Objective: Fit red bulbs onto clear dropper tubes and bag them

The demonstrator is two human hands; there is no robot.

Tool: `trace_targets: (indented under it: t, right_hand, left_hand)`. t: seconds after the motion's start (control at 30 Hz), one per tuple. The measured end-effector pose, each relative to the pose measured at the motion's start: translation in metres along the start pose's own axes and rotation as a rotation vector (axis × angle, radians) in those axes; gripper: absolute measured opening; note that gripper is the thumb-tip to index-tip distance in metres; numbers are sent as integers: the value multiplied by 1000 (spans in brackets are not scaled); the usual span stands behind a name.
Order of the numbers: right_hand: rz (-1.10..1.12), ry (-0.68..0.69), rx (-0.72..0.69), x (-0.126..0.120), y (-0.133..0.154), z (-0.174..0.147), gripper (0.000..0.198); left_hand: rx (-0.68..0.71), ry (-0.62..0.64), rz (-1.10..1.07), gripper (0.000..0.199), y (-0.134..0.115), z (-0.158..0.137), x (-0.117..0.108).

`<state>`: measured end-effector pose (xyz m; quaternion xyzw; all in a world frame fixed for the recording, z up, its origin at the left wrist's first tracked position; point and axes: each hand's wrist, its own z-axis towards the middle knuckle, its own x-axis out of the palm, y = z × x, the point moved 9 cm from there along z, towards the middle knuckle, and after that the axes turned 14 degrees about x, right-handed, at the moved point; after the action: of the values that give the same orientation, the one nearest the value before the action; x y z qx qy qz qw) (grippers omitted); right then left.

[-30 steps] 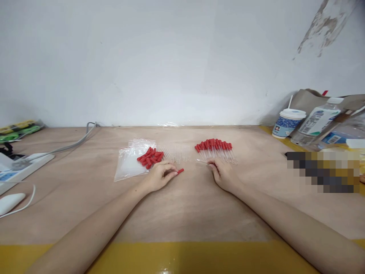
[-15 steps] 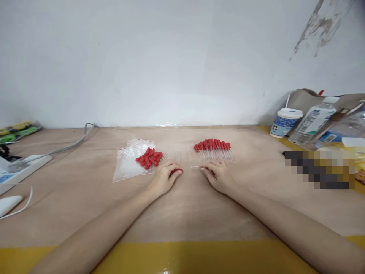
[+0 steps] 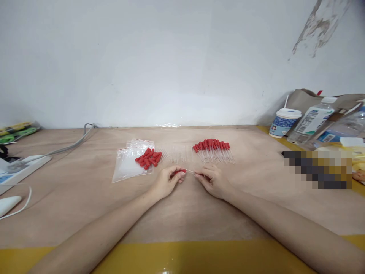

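Left hand (image 3: pixel 169 179): grip closed between thumb and fingers on one red bulb (image 3: pixel 182 171), its end showing past the fingertips toward the right. Right hand (image 3: pixel 213 180): grip pinched on the far end of one slender clear tube (image 3: pixel 190 171). We find bulb and tube end to end between the hands, low over the near middle of the tabletop (image 3: pixel 182 219); tube end at the bulb's mouth, though whether it sits inside we cannot tell.

Loose red bulbs (image 3: pixel 147 159): one heap, beyond and left of the left hand, overlapping the right side of the clear plastic bags (image 3: pixel 123 169). Bare clear tubes (image 3: pixel 175 154): a row lying just right of the heap, beyond the hands. Red-capped tubes (image 3: pixel 213 146): a close fan, just beyond the right hand, caps toward the wall.

At far right we note one lidded paper cup (image 3: pixel 281 126) with straw, beside a clear bottle (image 3: pixel 313 121). At far left: white power strip (image 3: pixel 35 163); white mouse (image 3: pixel 9 205).
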<state>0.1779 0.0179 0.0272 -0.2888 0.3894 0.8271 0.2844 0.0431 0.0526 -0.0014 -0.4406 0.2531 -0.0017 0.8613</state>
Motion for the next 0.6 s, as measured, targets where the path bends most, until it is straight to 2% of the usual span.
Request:
trace_targets:
  t: [0.23, 0.4, 0.6]
  right_hand:
    - [57, 70, 22, 10, -6, 1, 19]
    - [63, 109, -2, 13, -11, 3, 20]
    - [-8, 135, -107, 9, -6, 9, 17]
  left_hand:
    - [-56, -56, -152, 27, 8, 0, -1]
    - [-73, 2, -229, 29, 2, -2, 3]
    - [-102, 46, -234, 27, -1, -4, 7]
